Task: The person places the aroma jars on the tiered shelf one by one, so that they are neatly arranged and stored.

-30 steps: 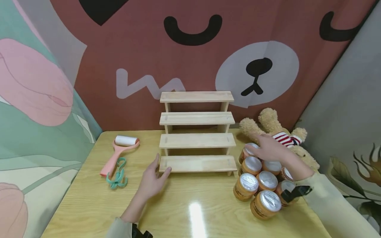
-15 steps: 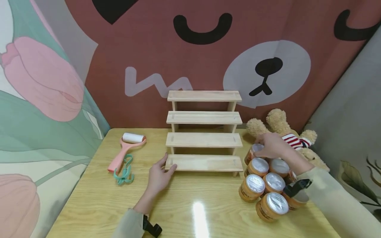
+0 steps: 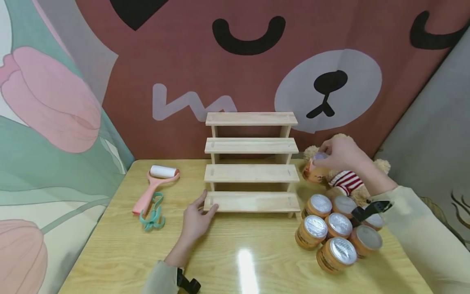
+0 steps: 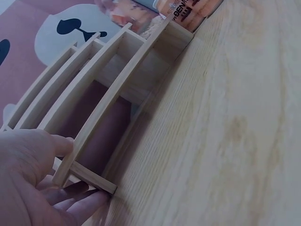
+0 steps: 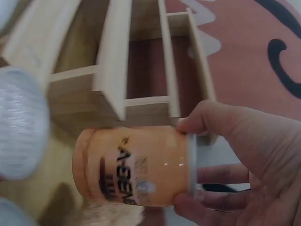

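Note:
My right hand (image 3: 344, 154) grips an orange jar (image 3: 312, 174) by its silvery lid end, above the table and right of the wooden step shelf (image 3: 251, 173). In the right wrist view, that jar lies sideways across the picture, with thumb and fingers around its rim and dark lettering on its side. My left hand (image 3: 196, 220) holds the left end of the shelf's lowest step; the left wrist view has the thumb on the board's edge and fingers below it. Several more orange jars (image 3: 335, 255) stand grouped upright at the table's right, silver lids up.
A teddy bear (image 3: 346, 181) in a striped shirt lies behind the jars, partly hidden by my right arm. On the left lie a pink lint roller (image 3: 147, 196) and a green hook hanger (image 3: 152, 216). A bear-print curtain (image 3: 176, 139) hangs behind the table.
My right hand has taken the rearmost jar out of the group and lifted it away toward the back. My left hand has moved onto the lowest step's left end. The view shifted slightly.

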Available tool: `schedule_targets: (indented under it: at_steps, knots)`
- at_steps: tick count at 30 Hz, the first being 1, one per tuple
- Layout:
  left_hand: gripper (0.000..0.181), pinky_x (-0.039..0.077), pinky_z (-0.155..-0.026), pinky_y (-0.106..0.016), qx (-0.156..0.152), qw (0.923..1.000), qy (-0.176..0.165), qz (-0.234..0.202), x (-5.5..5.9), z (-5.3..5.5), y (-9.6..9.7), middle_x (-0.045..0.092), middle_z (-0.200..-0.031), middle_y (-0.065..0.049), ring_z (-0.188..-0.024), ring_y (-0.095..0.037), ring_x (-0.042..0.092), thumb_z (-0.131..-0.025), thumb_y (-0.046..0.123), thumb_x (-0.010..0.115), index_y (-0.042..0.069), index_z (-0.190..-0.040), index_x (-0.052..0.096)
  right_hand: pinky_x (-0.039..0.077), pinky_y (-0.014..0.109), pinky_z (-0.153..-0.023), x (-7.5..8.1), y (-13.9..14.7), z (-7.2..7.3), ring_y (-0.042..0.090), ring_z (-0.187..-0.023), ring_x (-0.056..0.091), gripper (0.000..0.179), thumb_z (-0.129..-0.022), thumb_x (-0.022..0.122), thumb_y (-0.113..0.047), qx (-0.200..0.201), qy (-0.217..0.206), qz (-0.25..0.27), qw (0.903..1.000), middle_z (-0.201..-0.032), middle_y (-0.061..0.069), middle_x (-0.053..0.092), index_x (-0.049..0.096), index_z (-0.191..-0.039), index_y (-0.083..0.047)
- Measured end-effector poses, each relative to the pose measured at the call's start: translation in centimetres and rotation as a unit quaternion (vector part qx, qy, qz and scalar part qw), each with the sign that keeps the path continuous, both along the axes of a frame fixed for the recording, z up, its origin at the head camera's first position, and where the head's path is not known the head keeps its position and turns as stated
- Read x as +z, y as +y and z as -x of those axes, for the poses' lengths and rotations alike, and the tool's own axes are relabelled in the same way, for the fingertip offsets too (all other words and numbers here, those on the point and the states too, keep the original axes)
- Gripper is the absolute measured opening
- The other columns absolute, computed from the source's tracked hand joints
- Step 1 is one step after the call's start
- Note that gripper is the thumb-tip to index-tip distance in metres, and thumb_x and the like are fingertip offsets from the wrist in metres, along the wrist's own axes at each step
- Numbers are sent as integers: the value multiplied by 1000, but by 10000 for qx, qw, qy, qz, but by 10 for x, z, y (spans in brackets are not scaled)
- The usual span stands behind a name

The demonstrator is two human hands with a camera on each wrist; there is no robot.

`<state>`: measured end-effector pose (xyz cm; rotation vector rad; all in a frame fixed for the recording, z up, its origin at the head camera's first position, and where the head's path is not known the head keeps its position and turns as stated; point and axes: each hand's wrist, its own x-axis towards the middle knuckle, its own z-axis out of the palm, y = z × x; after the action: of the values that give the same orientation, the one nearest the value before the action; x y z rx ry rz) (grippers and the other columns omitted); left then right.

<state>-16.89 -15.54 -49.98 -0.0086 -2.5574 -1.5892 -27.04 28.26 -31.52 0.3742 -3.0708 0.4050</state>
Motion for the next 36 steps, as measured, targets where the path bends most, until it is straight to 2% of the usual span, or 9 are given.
schedule_targets:
  at_steps: [6,11,15,19,22,29,36]
  knots:
    - [69,56,-108,-51,61,10000,29,-13,1,0,1,50,-160,-21,-140,-41,59,-99,22,78,-2,-156,48,45,32,-56,23,-14,5,25,-68,60,40,-83,84,-40,-86,688,-52,9976,-70,8,70,76,-90,-1]
    - [68,57,-108,-52,113,9999,85,3,1,0,2,51,-160,-21,-138,-42,60,-99,21,78,-3,-155,49,42,32,-56,44,-28,7,26,-68,58,39,-84,80,-39,-8,1110,-46,9938,-69,8,68,76,-93,-1]
    - [68,56,-108,-51,36,10000,55,-15,-1,0,4,50,-161,-20,-138,-43,60,-99,23,78,-3,-156,49,44,32,-55,61,-34,4,29,-72,59,46,-86,77,-44,-98,1054,-82,9943,-72,10,67,75,-99,0]
    - [69,56,-109,-51,50,10000,35,-25,-2,-1,4,49,-162,-19,-139,-44,59,-99,25,78,-1,-156,49,44,33,-55,79,-45,6,30,-74,60,46,-87,75,-45,-82,1184,-114,9929,-74,11,68,74,-98,0]
    - [68,56,-109,-51,118,9999,54,-3,-2,-1,1,49,-162,-19,-138,-44,60,-99,24,79,-1,-156,49,44,34,-56,90,-58,13,30,-74,60,42,-87,74,-45,-22,1314,-35,9913,-72,10,68,74,-93,-3]
    - [68,55,-110,-52,149,9999,75,3,0,1,-3,50,-161,-19,-137,-43,61,-99,22,79,-1,-156,49,47,35,-58,109,-86,34,30,-85,58,42,-87,68,-46,-126,1219,395,9917,-84,12,68,74,-96,-5]
    - [69,55,-111,-52,148,9999,34,13,-2,0,-5,49,-162,-19,-137,-42,61,-99,23,78,-1,-157,48,42,34,-57,123,-125,54,25,-76,53,45,-90,66,-50,-478,965,695,9918,-67,1,56,68,-80,-7]
